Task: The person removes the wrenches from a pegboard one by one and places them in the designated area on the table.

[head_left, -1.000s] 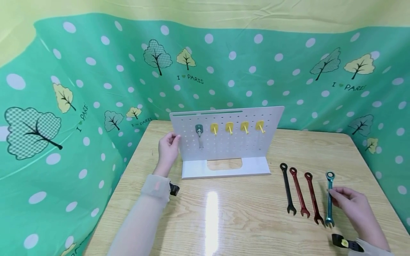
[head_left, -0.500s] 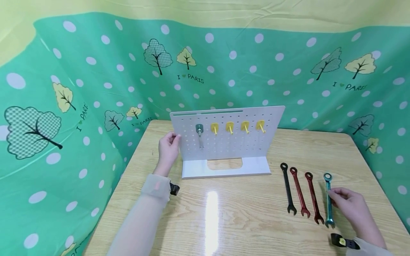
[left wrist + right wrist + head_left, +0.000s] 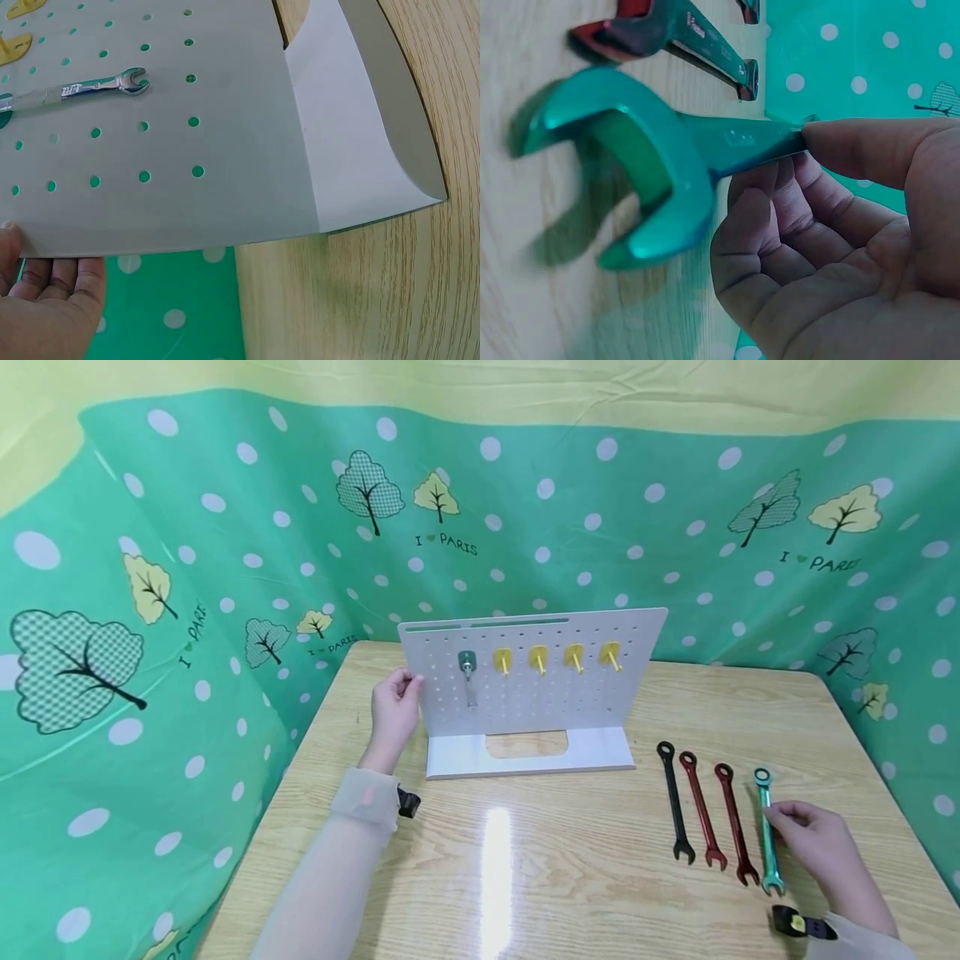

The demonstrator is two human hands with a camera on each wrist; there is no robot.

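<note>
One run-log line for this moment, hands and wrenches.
left hand: grips pegboard edge | right hand: pinches teal wrench | pegboard: silver wrench hung | table: black wrench, two red wrenches

wood-grain counter [image 3: 585,860] — on it a white pegboard [image 3: 540,710] and, to its right, a black wrench [image 3: 675,804], two red wrenches [image 3: 703,812].

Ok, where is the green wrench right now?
In the head view, the green wrench is at the right side of the table, pinched by the right hand, just right of the rightmost red wrench.
</note>
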